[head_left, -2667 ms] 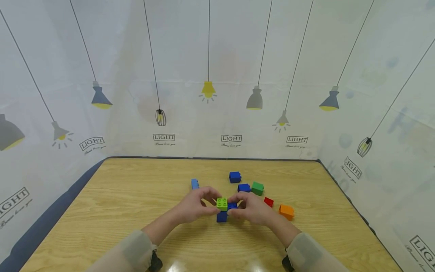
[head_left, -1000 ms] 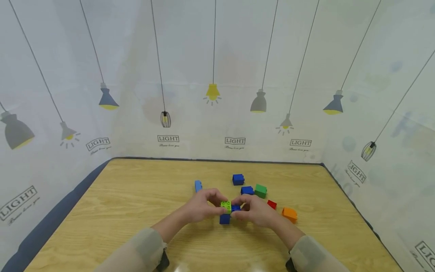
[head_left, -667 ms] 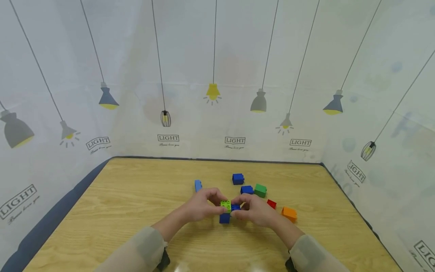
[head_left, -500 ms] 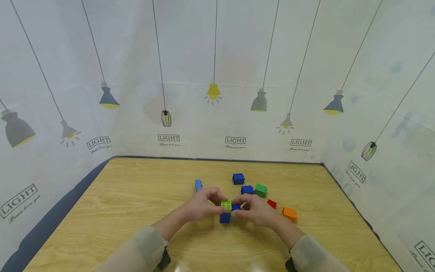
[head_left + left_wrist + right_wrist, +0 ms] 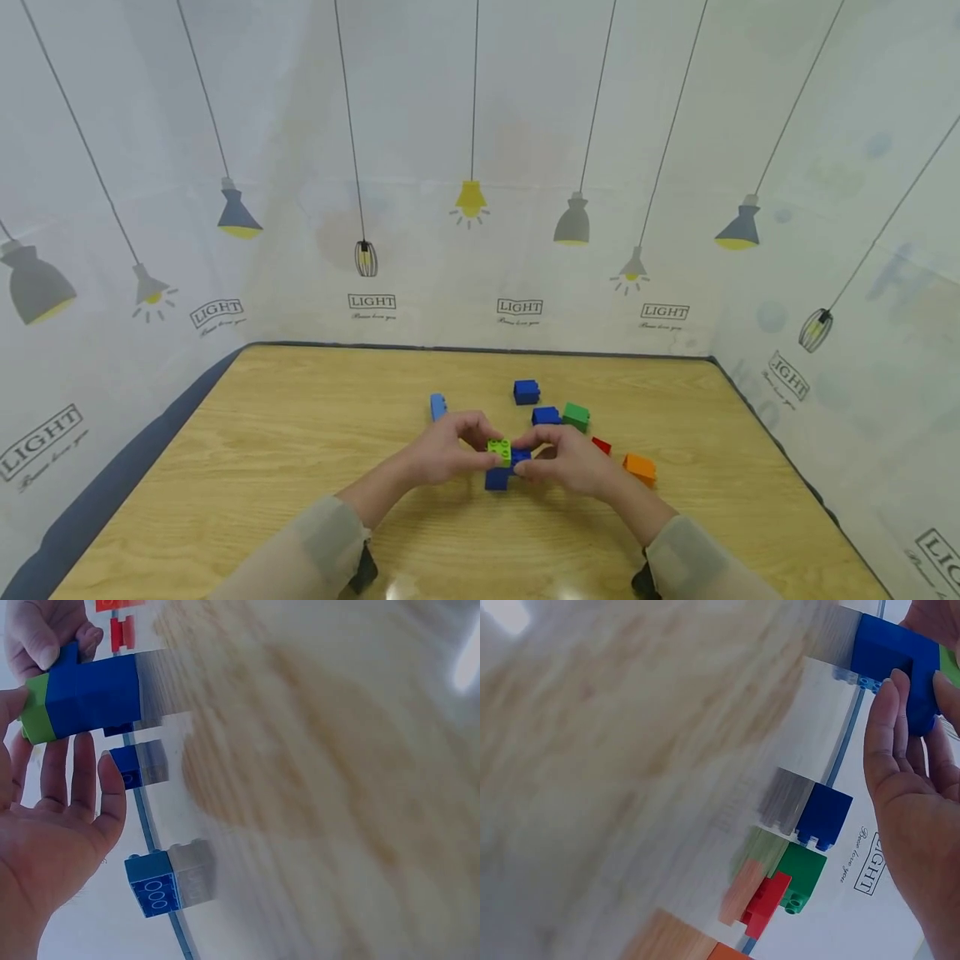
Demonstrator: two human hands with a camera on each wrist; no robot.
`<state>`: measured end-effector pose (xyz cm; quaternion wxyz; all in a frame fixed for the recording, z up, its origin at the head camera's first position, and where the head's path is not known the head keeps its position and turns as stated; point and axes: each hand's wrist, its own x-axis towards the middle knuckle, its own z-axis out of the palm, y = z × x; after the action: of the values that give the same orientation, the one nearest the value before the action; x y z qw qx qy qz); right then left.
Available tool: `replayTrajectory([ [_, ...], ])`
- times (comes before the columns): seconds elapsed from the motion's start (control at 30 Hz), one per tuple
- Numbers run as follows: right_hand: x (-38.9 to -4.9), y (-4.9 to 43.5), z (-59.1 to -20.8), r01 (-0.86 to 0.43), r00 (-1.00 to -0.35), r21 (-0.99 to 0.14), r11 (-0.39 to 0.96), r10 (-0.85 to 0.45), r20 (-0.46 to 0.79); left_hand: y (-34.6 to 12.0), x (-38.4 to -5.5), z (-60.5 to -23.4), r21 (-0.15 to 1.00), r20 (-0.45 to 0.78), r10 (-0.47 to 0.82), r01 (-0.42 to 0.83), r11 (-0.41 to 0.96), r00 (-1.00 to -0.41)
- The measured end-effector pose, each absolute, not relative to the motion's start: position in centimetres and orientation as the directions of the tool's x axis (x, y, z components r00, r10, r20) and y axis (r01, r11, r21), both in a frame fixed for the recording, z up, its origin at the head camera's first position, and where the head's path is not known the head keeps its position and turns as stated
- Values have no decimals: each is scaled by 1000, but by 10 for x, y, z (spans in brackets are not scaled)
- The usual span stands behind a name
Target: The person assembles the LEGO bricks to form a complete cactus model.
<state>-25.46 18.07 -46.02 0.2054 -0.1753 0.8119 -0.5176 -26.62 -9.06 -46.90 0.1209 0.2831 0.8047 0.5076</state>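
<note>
In the head view a small stack of toy building bricks stands on the table between both hands. A lime green brick [image 5: 498, 452] with studs on top crowns a blue column [image 5: 496, 479]. Another blue brick [image 5: 521, 457] juts out to the right just under the lime level. My left hand [image 5: 442, 450] pinches the lime brick between thumb and fingers, its other fingers spread beneath in the left wrist view. With thumb and fingertips, my right hand [image 5: 566, 458] holds the jutting blue brick [image 5: 924, 694], which the right wrist view shows joined against the column.
Loose bricks lie beyond the hands on the wooden table [image 5: 300, 400]: a light blue one [image 5: 438, 406] at left, two blue ones [image 5: 527, 392], and a green one [image 5: 576, 417]. A red piece [image 5: 602, 446] and an orange brick [image 5: 640, 469] lie by the right forearm.
The right thumb has shifted slightly to the right along the jutting blue brick, uncovering more of it. The left hand keeps its pinch on the lime brick. The head view has drifted slightly.
</note>
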Motion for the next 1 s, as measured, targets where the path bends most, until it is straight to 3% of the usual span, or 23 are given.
replayTrajectory([
  [0.5,-251,180,-462,-61,-855,-909,412,-492,-165,-100,-266,-468,886,46,621,319,337,-783],
  [1.0,-255,180,-459,-38,-860,-904,425,-475,-187,-152,-298,-450,883,46,403,226,411,-914],
])
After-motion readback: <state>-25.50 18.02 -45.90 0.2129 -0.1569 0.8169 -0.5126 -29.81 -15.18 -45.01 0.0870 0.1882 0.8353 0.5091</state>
